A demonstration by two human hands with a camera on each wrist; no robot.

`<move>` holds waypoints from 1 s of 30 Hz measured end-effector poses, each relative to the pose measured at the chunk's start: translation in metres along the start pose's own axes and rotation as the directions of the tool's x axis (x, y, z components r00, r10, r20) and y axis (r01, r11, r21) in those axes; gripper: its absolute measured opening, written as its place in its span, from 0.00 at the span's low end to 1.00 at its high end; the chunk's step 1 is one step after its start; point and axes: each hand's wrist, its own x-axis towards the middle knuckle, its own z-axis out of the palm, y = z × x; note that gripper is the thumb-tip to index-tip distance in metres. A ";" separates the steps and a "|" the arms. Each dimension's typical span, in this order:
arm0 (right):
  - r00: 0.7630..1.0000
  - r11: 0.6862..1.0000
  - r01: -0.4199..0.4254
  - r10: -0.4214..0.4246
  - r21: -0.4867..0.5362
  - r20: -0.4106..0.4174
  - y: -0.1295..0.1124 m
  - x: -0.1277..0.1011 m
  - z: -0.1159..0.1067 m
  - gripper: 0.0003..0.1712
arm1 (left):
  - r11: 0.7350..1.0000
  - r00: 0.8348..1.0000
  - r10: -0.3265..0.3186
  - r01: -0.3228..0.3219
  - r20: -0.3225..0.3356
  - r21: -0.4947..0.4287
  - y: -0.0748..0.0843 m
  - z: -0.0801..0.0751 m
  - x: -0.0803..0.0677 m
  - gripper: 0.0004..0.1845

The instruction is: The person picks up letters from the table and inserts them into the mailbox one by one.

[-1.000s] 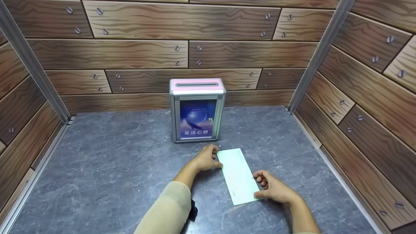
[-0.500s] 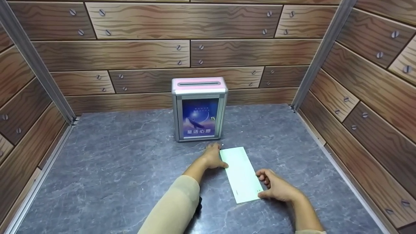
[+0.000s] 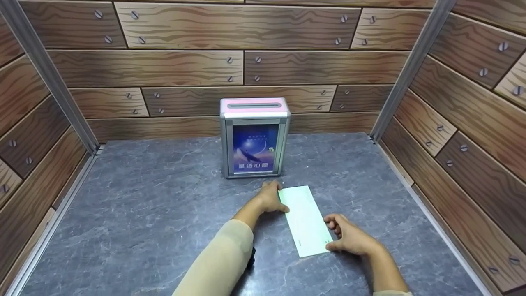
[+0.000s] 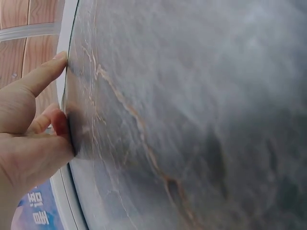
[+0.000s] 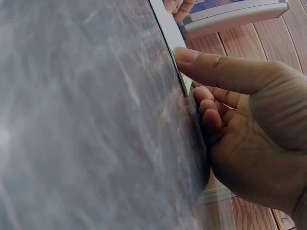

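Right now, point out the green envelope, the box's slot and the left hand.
green envelope [image 3: 305, 220], head view, middle of its face.
slot [image 3: 254, 105], head view, centre of the opening in the box's pink top.
left hand [image 3: 270, 198], head view, back of the hand at the envelope's far corner.

From my head the light is even and soft, with faint shadows under my forearms in the lower middle. The wall lines bow toward the frame corners. My wrist views are dimmer, the grey surface blurred close up.

Pale green envelope [image 3: 306, 220], pink-top box [image 3: 254, 137], grey marble table [image 3: 144, 197].
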 end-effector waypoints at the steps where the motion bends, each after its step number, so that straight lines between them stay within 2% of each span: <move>1: 1.000 1.000 0.003 -0.003 -0.003 0.001 0.000 0.000 0.000 0.43 | 1.000 1.000 -0.007 0.007 -0.007 -0.012 0.000 0.000 0.000 0.40; 5: 1.000 1.000 0.016 -0.016 -0.015 0.007 0.000 0.001 0.001 0.45 | 0.998 1.000 -0.013 0.012 -0.024 -0.055 -0.001 0.001 -0.001 0.40; 10: 1.000 1.000 0.014 -0.014 -0.018 0.016 0.000 0.001 0.000 0.47 | 0.989 1.000 0.028 -0.028 -0.007 -0.143 -0.006 0.000 0.000 0.39; 16: 1.000 1.000 -0.001 0.001 -0.008 0.029 0.000 0.001 -0.002 0.48 | 0.947 0.995 0.068 -0.041 0.075 -0.317 -0.016 -0.006 0.000 0.33; 24: 1.000 1.000 0.006 -0.006 -0.003 0.030 -0.001 0.001 -0.001 0.50 | 0.926 0.990 0.116 -0.078 0.081 -0.371 -0.022 -0.008 0.001 0.34; 30: 1.000 1.000 0.006 -0.006 0.000 0.030 -0.003 0.000 -0.001 0.53 | 0.888 0.983 0.157 -0.101 0.090 -0.449 -0.025 -0.007 0.002 0.30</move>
